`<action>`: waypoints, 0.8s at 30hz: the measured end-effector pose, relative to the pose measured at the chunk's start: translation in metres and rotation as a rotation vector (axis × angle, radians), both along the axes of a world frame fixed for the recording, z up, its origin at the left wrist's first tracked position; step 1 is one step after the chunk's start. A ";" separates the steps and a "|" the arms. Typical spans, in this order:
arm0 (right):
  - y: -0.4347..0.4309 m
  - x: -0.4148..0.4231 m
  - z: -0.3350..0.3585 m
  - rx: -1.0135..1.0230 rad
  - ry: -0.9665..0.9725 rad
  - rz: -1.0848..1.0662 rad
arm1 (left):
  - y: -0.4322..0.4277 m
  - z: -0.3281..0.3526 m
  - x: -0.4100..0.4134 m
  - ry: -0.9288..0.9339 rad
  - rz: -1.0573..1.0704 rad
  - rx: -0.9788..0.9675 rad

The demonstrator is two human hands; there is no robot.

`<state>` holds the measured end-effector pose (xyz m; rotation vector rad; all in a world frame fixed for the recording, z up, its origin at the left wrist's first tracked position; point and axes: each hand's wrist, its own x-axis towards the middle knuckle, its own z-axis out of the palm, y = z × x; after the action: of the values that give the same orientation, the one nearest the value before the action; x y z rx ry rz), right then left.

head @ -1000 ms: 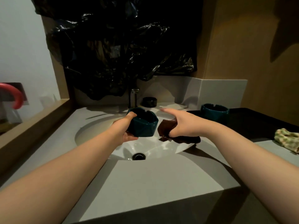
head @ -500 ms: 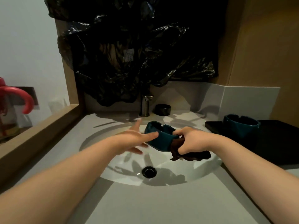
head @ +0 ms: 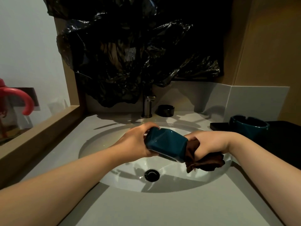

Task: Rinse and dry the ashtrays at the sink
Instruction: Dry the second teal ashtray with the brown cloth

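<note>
Drying step on one piece. Teal ashtray is at frame centre, tipped on its side above the sink basin. Left hand grips its left end, fingers curled round it. Right hand is closed on a bunched brown cloth, pushed against the ashtray's right end.

No water visible from the faucet, so the rinse of this one looks done.

Second teal ashtray sits on the black tray at right, probably finished. Black ashtray just beside the faucet: can't tell, likely pending.

No brands, labels or readable text anywhere.
</note>
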<state>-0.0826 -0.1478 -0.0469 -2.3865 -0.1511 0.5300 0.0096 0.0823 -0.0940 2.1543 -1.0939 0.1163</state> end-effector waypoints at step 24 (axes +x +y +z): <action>0.076 -0.007 -0.024 -0.610 -0.998 -0.134 | -0.004 -0.004 0.002 -0.298 0.241 0.191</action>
<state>-0.0898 -0.0717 -0.0706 -3.0062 -0.2866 -0.8355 0.0118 0.0779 -0.0985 2.4938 -1.0354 0.4741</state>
